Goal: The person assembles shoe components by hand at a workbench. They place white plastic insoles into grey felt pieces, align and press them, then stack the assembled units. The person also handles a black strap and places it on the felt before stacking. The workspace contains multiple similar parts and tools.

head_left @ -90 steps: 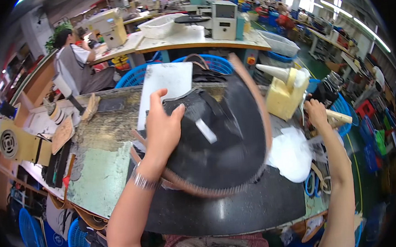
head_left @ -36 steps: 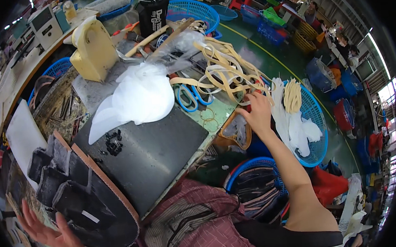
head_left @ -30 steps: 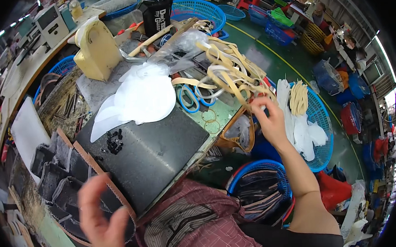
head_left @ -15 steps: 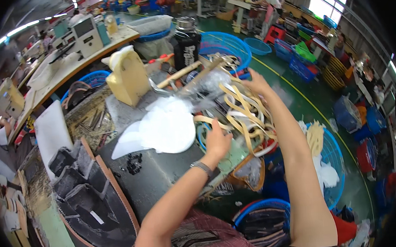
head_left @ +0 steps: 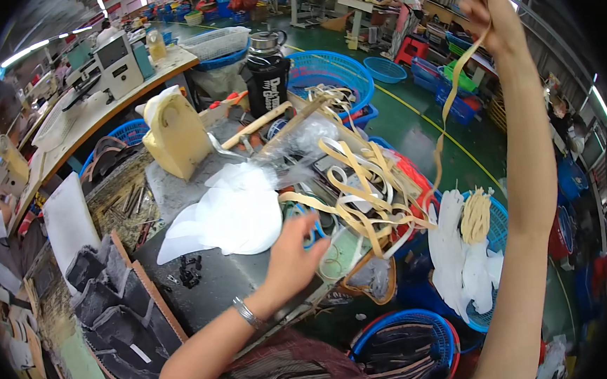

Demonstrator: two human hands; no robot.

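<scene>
My right hand is raised high at the upper right, its fingers closed on one end of a long beige strip. That strip hangs down and runs to a tangle of beige and white strips on the bench's right end. My left hand is over the bench's front edge, thumb and forefinger apart. Close to its fingertips lies a blue loop-shaped handle, partly hidden by them; I see no firm grip. Left of this hand is a pile of white sheets.
A yellowish block-shaped stand, a black bottle and a wooden-handled tool occupy the bench's back. Dark padded pieces lie at left. Blue baskets stand behind, and another with white pieces is at right.
My right hand has swung up and away from the tangle, drawing out a beige strip. My left hand has let go of a strip and shifted left and nearer me.
</scene>
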